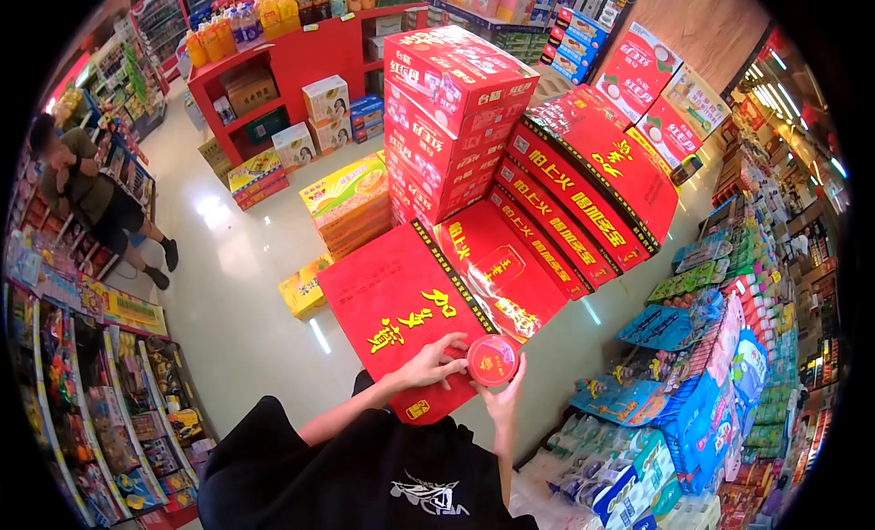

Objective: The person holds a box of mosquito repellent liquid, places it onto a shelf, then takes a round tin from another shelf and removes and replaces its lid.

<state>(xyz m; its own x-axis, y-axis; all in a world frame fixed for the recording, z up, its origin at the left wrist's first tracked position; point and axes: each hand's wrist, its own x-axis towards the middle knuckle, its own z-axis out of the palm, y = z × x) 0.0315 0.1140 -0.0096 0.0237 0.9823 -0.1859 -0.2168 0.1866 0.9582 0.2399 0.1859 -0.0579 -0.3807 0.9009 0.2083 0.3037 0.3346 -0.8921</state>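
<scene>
In the head view my right hand (501, 399) grips a round container with a red lid (493, 360), its fingers and thumb around the sides. The lid has a pale rim and gold and pink print, and it faces up at me. My left hand (435, 362) is at the container's left side, fingers curved and spread apart, the tips close to the rim; whether they touch it I cannot tell. Both hands are over a large red carton (383, 293) with yellow characters. Beside that carton lies another red carton (501, 279) with a can pictured on it.
Red drink cartons (583, 184) are stacked to the right of a tall pile of red and white boxes (456, 83). Yellow boxes (346, 197) stand on the floor. Packed shelves (109, 411) line the left, wrapped goods (638, 439) the right. A person (96, 193) stands at far left.
</scene>
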